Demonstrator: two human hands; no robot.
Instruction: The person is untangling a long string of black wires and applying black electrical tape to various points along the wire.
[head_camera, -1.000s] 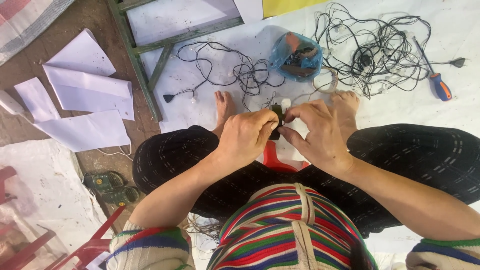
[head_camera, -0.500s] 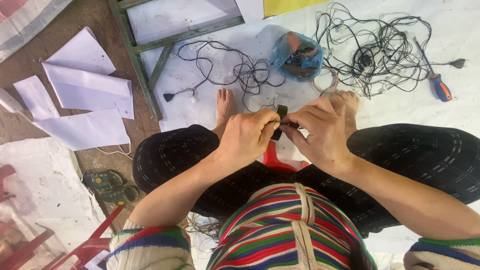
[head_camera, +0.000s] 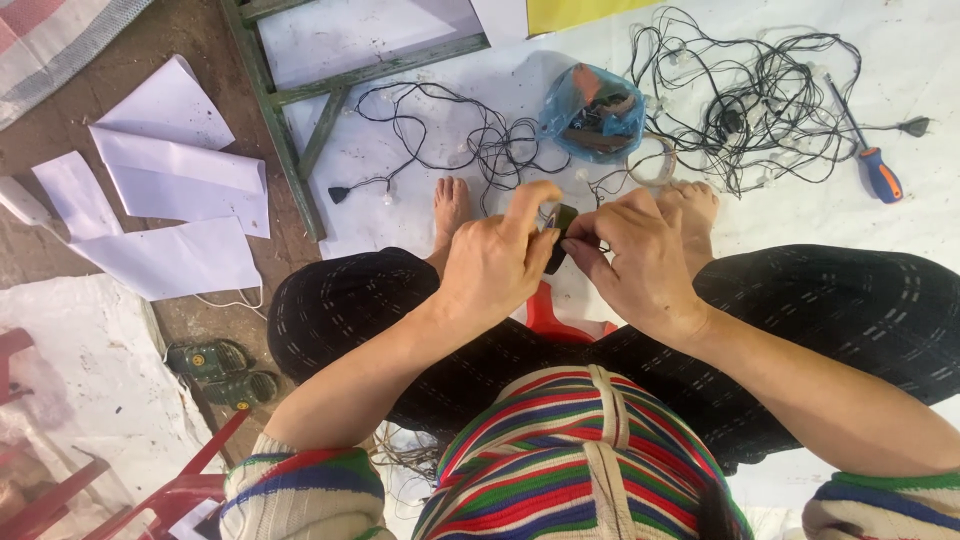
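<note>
White sheeting (head_camera: 900, 230) covers the floor on the right; bare brown earth shows at upper left, strewn with four or so loose white paper sheets (head_camera: 170, 180). One green wooden frame (head_camera: 290, 110) lies across the sheeting's edge. Two tangles of black wire (head_camera: 770, 100) sprawl beyond two bare feet, with one blue plastic bag (head_camera: 592, 112) of parts between them and one orange-handled screwdriver (head_camera: 878, 170) at far right. Two green sandals (head_camera: 215, 372) sit at left. Left hand (head_camera: 495, 265) and right hand (head_camera: 640, 262) both pinch one small dark plug-like piece (head_camera: 560, 230) above the knees.
</note>
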